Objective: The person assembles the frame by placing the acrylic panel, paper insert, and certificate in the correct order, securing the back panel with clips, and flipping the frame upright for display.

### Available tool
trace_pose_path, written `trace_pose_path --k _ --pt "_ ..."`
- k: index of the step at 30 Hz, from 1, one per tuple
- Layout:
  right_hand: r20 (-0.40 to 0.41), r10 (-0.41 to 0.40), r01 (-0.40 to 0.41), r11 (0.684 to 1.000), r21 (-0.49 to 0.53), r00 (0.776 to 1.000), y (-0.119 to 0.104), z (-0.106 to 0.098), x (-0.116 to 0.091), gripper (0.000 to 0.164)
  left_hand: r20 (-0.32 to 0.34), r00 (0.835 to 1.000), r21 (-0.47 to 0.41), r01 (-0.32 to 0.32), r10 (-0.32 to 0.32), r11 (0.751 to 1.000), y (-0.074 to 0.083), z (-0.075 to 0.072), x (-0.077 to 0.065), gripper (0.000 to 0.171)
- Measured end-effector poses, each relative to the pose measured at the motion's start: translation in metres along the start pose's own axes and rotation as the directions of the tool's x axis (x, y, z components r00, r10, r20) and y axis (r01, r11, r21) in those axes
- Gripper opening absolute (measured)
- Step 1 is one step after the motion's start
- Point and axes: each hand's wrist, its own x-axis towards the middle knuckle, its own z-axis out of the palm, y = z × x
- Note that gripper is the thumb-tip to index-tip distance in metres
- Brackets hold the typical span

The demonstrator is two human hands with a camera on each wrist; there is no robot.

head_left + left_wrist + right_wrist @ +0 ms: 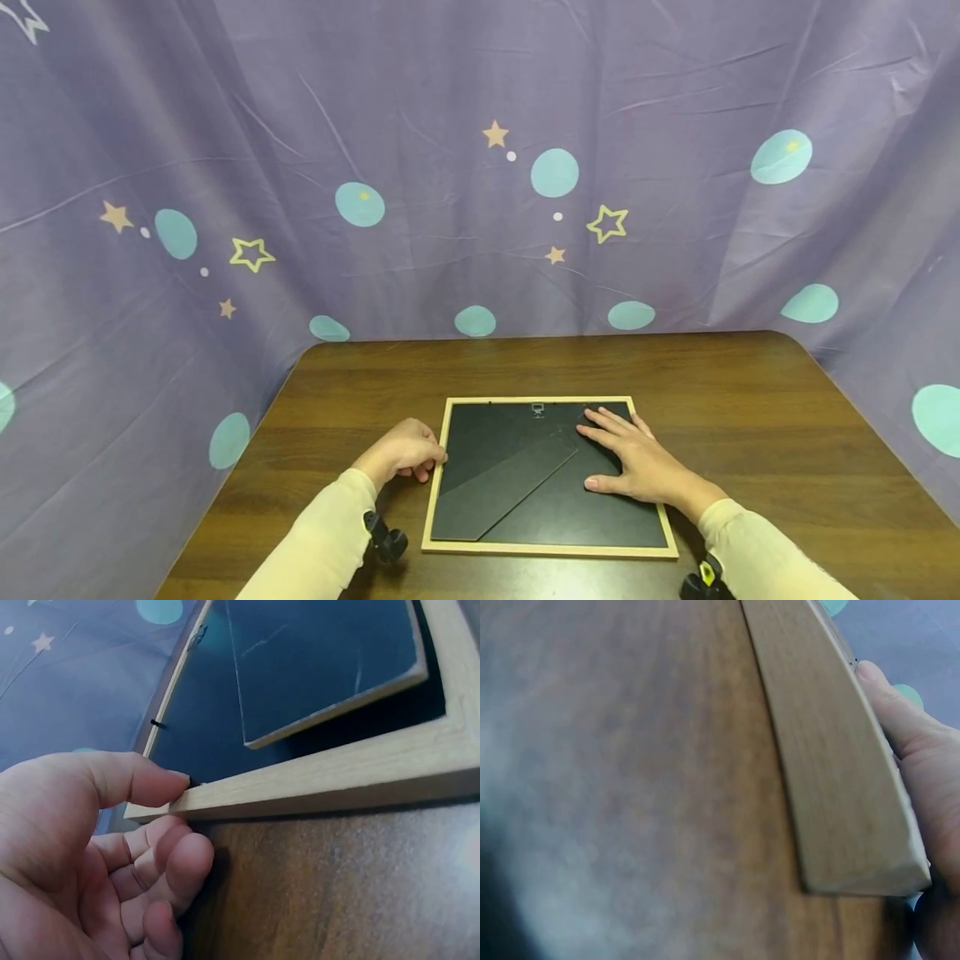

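A picture frame (551,550) with a pale wood border lies face down on the table, its black backing (495,433) uppermost. On the backing a black easel leg (322,675) stands slightly raised at its wide end. My left hand (405,452) is at the frame's left border and pinches it, thumb on top and the curled fingers against the outer side. Spread over the right part of the backing, my right hand (637,462) rests with its fingers extended. In the right wrist view, the thumb of that hand (930,772) shows beyond the border's side.
The brown wooden table (765,433) has rounded far corners. A purple curtain (442,100) with stars and teal spots hangs behind and at both sides. A small metal hanger (537,409) sits near the frame's far edge. Black wrist devices (386,540) are strapped over the pale sleeves.
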Motion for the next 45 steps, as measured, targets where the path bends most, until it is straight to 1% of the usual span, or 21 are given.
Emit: trace_pose_path --k 3,6,9,11,13,14,15,16,18,20,21,22,24,28,30,33,36,39,42,43,45 --pt "0.013 0.004 -0.004 1.000 0.001 1.000 0.000 0.000 0.000 0.083 0.020 1.000 -0.039 -0.014 0.014 0.999 -0.005 -0.001 0.001 0.016" --pt "0.014 0.006 -0.006 1.000 0.004 1.000 -0.001 0.000 0.001 0.083 0.060 0.998 -0.079 -0.026 0.031 0.997 -0.007 -0.004 0.002 0.015" --pt "0.009 0.004 -0.004 1.000 0.005 1.000 -0.001 -0.001 0.001 0.083 0.103 0.993 -0.083 -0.046 0.055 0.995 -0.006 -0.009 0.003 0.018" --pt "0.010 0.004 -0.004 1.000 0.005 1.000 -0.001 -0.001 0.001 0.083 0.081 0.993 -0.026 -0.081 0.083 0.996 -0.004 -0.012 0.004 0.020" --pt "0.012 0.005 -0.005 1.000 0.000 1.000 0.000 0.000 0.001 0.082 0.023 0.991 0.036 -0.130 0.129 0.991 0.000 -0.014 0.007 0.020" --pt "0.012 0.007 -0.007 1.000 -0.001 1.000 0.000 0.000 0.000 0.082 -0.014 0.986 0.074 -0.163 0.164 0.984 0.002 -0.015 0.010 0.019" --pt "0.010 0.008 -0.008 1.000 -0.006 1.000 0.001 0.000 0.000 0.082 -0.058 0.977 0.111 -0.197 0.204 0.974 0.006 -0.015 0.014 0.017" --pt "0.006 0.009 -0.009 1.000 -0.011 1.000 0.000 0.000 0.000 0.082 -0.096 0.964 0.146 -0.233 0.248 0.961 0.008 -0.015 0.018 0.014" --pt "0.000 0.009 -0.009 1.000 -0.016 1.000 -0.001 0.001 -0.001 0.081 -0.135 0.932 0.188 -0.309 0.336 0.932 0.013 -0.015 0.027 0.011" --pt "0.000 0.008 -0.008 1.000 -0.015 1.000 -0.002 0.001 0.000 0.081 -0.138 0.903 0.232 -0.370 0.407 0.900 0.018 -0.013 0.035 0.019" --pt "0.002 0.006 -0.006 1.000 -0.017 1.000 -0.002 0.001 0.000 0.081 -0.131 0.891 0.248 -0.394 0.434 0.885 0.019 -0.012 0.038 0.024" --pt "0.008 0.006 -0.006 1.000 -0.014 1.000 -0.003 0.000 0.001 0.081 -0.120 0.881 0.261 -0.418 0.458 0.870 0.021 -0.011 0.041 0.028" --pt "0.020 0.008 -0.007 1.000 -0.012 1.000 -0.004 -0.001 0.002 0.082 -0.095 0.866 0.280 -0.451 0.491 0.848 0.023 -0.007 0.047 0.035" --pt "0.050 0.012 -0.011 1.000 -0.024 0.999 -0.004 -0.006 0.004 0.082 -0.059 0.846 0.311 -0.490 0.531 0.815 0.024 0.000 0.056 0.042" --pt "0.062 0.007 -0.005 1.000 -0.029 0.998 -0.005 -0.010 0.007 0.080 -0.055 0.841 0.330 -0.494 0.539 0.805 0.024 0.002 0.058 0.043" --pt "0.076 0.007 -0.004 0.999 -0.037 0.997 -0.008 -0.017 0.014 0.072 -0.055 0.836 0.354 -0.495 0.546 0.794 0.024 0.007 0.062 0.043" --pt "0.087 0.010 -0.010 1.000 -0.007 0.996 -0.017 -0.018 0.029 0.061 -0.048 0.835 0.354 -0.499 0.548 0.791 0.024 0.009 0.064 0.043" --pt "0.076 -0.016 0.012 0.999 0.048 0.997 -0.030 -0.011 0.051 0.053 -0.034 0.838 0.328 -0.505 0.545 0.798 0.023 0.012 0.065 0.043" --pt "0.047 -0.049 0.045 0.996 0.083 0.998 -0.043 0.001 0.077 0.050 -0.044 0.833 0.300 -0.515 0.551 0.803 0.022 0.015 0.067 0.044" --pt "0.036 -0.055 0.052 0.995 0.084 0.998 -0.046 0.005 0.085 0.050 -0.050 0.835 0.295 -0.512 0.549 0.806 0.021 0.017 0.068 0.043" --pt "0.022 -0.049 0.047 0.996 0.082 0.999 -0.050 0.013 0.098 0.050 -0.066 0.831 0.294 -0.513 0.553 0.806 0.020 0.019 0.069 0.042"
